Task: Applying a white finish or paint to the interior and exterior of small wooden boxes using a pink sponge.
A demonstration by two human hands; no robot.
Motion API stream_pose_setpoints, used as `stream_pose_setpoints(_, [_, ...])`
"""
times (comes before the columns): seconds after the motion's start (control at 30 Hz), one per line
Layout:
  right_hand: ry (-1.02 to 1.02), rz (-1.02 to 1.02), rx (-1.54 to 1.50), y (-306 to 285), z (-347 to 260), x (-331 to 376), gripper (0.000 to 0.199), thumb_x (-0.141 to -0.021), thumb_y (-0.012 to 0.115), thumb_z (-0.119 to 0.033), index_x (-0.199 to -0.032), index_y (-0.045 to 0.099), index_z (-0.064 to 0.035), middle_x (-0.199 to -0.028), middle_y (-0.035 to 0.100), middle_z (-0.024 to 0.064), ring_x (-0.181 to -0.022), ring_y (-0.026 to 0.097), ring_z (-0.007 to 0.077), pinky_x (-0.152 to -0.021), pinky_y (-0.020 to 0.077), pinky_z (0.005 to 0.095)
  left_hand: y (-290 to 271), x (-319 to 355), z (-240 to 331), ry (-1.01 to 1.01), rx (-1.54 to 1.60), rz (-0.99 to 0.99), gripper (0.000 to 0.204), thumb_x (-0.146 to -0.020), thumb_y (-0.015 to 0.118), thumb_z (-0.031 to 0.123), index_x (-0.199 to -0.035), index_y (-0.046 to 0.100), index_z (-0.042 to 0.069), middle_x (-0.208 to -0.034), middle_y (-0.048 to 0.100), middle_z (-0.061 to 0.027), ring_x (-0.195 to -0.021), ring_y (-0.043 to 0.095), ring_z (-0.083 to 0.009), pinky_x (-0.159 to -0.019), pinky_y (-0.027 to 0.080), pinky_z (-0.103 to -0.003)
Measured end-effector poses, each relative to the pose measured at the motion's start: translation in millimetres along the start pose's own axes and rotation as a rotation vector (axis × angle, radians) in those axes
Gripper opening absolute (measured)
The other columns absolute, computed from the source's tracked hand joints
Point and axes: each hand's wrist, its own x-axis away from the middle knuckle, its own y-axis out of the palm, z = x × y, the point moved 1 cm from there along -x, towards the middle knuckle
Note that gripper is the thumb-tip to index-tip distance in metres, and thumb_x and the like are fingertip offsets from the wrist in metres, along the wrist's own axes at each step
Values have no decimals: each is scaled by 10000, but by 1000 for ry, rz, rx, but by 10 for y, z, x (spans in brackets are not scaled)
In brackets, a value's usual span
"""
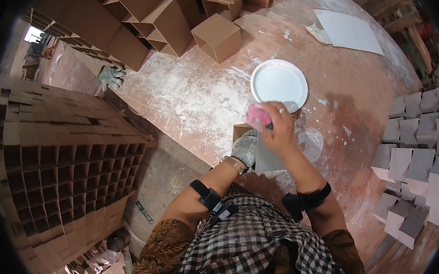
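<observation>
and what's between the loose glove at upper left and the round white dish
In the head view, reddish tabletop smeared with white lies between the glove and the dish.

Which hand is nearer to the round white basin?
Right. The right hand is by the near rim of the basin; the gloved left hand is farther toward the body, at the small box.

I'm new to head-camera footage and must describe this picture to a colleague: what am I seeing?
These are a person's own two hands, seen from above through a fisheye camera worn on the head, which bends straight edges. The right hand holds a blurred pink tool, perhaps a brush or sponge. The gloved left hand is at a grey-sided box. On the work surface are a round white container, brown boxes and a white sheet; pale boxes stand at right.
</observation>
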Motion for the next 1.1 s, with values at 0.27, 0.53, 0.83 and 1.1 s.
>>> stream_pose_setpoints(0.27, [-274,-234,-87,-274,-650,833,290,-717,621,-138,-994,606,-53,-884,592,93,-734,566,269,-652,426,373,-135,131,29,217,23,4,442,-811,553,348,-1153,566,68,-1145,567,-181,-1104,502,-327,-955,383,-391])
stream_pose_setpoints(0.53, [139,49,-126,-527,-133,677,281,-771,572,-29,-1050,560,2,-974,587,165,-903,584,313,-811,454,395,-184,107,68,149,-65,-11,404,-835,535,314,-1153,565,66,-1114,586,-170,-1041,548,-303,-904,430,-374])
stream_pose_setpoints(0.83, [8,-45,11,-259,58,575,340,-707,579,-87,-1044,580,-41,-980,583,163,-901,561,347,-807,437,405,-45,61,-160,118,121,-119,324,-851,546,277,-1082,585,53,-1052,604,-147,-944,577,-286,-848,460,-371])
stream_pose_setpoints(1.1, [-46,-261,-89,-485,-415,1325,313,-778,629,-265,-1000,596,-47,-928,587,121,-815,573,312,-741,435,398,-224,147,120,142,-89,64,324,-843,555,270,-1074,591,45,-1061,605,-155,-961,579,-298,-842,466,-378])
